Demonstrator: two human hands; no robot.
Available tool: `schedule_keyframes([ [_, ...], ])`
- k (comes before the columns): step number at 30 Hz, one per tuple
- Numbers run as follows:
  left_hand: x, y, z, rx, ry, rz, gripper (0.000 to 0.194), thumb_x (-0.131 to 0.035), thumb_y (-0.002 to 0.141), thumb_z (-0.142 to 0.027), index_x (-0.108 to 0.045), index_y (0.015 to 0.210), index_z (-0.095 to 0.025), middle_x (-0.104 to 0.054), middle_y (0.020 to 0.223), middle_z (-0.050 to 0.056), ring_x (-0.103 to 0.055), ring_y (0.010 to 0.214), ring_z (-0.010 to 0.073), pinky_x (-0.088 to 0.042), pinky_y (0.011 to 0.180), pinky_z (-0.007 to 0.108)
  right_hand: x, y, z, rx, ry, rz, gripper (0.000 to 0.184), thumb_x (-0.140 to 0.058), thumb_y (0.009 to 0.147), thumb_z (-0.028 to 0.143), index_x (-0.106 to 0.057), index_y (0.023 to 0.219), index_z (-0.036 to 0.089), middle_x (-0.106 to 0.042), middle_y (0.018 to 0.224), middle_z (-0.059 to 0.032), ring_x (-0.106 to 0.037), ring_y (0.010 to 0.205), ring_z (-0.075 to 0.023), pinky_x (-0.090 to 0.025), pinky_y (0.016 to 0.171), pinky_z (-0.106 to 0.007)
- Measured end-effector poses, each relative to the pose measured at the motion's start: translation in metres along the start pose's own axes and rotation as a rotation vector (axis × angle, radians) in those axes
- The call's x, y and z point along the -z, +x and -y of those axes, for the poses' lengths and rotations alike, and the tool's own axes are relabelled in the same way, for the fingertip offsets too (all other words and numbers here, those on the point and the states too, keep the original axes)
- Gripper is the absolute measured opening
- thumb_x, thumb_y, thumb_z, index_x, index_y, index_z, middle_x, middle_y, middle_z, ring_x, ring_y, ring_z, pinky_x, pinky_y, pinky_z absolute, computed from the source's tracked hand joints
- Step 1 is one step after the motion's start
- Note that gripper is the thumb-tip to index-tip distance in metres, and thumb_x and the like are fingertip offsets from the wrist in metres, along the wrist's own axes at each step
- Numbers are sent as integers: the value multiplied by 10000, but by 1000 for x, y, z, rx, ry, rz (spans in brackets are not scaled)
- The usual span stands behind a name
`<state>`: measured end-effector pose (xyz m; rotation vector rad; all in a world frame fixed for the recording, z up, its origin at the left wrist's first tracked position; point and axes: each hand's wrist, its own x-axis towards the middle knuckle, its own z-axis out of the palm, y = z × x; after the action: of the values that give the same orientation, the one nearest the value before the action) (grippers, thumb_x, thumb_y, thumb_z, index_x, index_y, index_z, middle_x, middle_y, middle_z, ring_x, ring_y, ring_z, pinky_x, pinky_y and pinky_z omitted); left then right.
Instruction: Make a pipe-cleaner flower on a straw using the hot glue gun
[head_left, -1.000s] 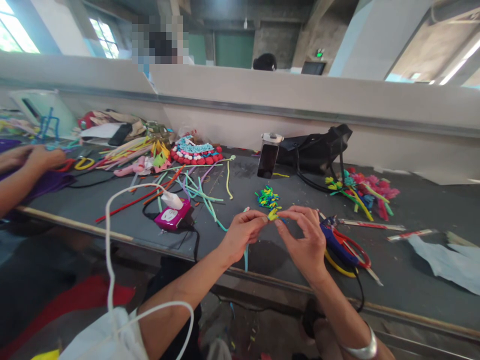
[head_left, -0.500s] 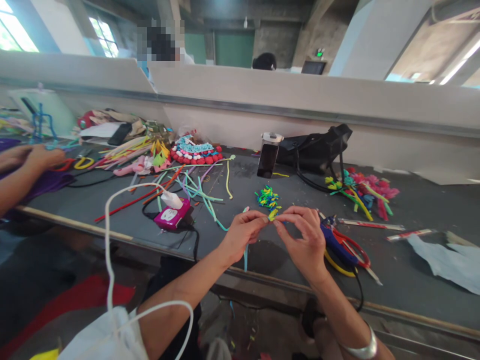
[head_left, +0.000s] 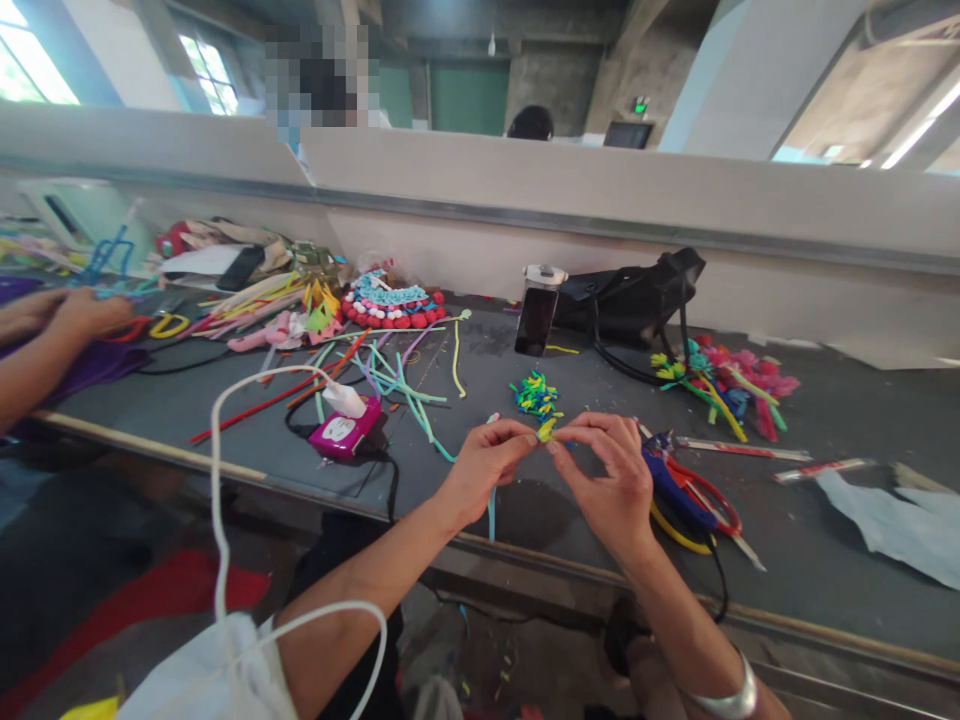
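Observation:
My left hand and my right hand meet over the front of the table, fingertips closed in a pinch on a small yellow piece, seemingly of fuzzy pipe cleaner. A light blue strip hangs below my left hand; whether the palm grips it is hidden. Just beyond my fingertips lies a pile of short green, yellow and blue pieces. Right of my right hand are a glue gun with a blue body and red-handled pliers or scissors, partly overlapping.
A purple power socket with a white plug stands left, among loose pipe cleaners. Behind the pile are a phone leaning on a cup and a black bag. Colourful fuzzy flowers lie right. A co-worker's hands work far left.
My hands stay nearly still, fingertips on the yellow piece. At far left, the blue bent shape by the co-worker's hands has tilted.

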<state>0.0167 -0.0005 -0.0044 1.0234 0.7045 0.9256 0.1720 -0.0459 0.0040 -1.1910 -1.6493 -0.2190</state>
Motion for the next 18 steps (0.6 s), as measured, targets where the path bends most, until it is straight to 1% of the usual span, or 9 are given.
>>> schedule_keyframes([
  [3,-2,0,-1,-14,34,-30,288,-759,688,-405,-655,745,-142,-328,502,-91,-227,425,28,-129,424,206,1,0,0,2,5,-12,96,-678,822,236,-667,917,232,-649,910,-29,-591,871,-197,-407,874,-410],
  [8,-3,0,0,-81,116,-53,282,-739,707,-409,-668,744,-139,-408,528,-70,-283,441,38,-183,429,207,1,1,2,-7,-7,-16,65,-676,822,237,-662,884,229,-648,887,-26,-593,856,-195,-408,865,-408],
  [12,-4,-1,1,-93,162,-56,294,-735,709,-421,-677,755,-136,-410,526,-65,-286,451,46,-174,428,213,0,1,2,-15,-11,-12,16,-661,829,219,-663,843,227,-642,860,-20,-585,843,-187,-412,850,-395],
  [18,-4,-2,0,-82,130,-57,273,-739,704,-402,-676,747,-139,-424,551,-64,-289,460,42,-193,442,208,-1,1,1,-15,-29,-26,57,-645,839,207,-649,785,224,-641,827,-14,-582,826,-183,-409,839,-384],
])
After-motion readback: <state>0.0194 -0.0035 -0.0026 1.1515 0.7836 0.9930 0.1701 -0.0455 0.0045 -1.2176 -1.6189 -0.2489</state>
